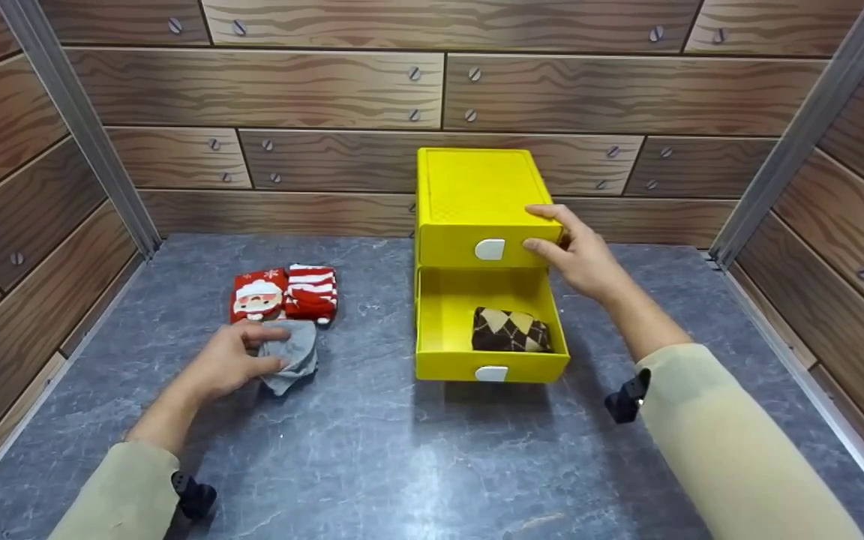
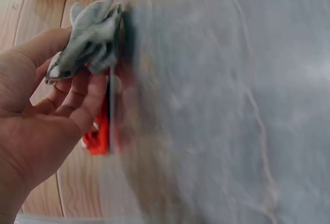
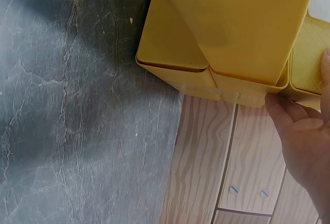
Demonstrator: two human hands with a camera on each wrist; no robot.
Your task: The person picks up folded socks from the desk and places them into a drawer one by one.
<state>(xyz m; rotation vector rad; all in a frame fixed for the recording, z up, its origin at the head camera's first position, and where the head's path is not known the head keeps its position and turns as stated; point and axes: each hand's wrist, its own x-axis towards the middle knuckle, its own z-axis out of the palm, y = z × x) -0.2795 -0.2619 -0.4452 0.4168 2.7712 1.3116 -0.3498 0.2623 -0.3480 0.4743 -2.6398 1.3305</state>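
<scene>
My left hand (image 1: 226,364) pinches a folded grey sock (image 1: 298,352) between thumb and fingers. In the left wrist view the grey sock (image 2: 93,38) is bunched at the fingertips. Just behind it lie a red folded sock with a Santa face (image 1: 258,294) and a red-and-white striped one (image 1: 311,292). My right hand (image 1: 586,259) grips the upper right front corner of a yellow drawer unit (image 1: 481,184), thumb on the front and a finger on top. Below that corner, a pulled-out drawer (image 1: 443,311) holds a brown argyle folded sock (image 1: 511,330).
The drawer unit stands on a grey marbled table (image 1: 372,465) close to the wood-patterned back wall (image 1: 312,90). Another yellow tier (image 3: 172,38) sits beneath the pulled-out drawer in the right wrist view. Metal posts (image 1: 79,127) mark the enclosure's corners.
</scene>
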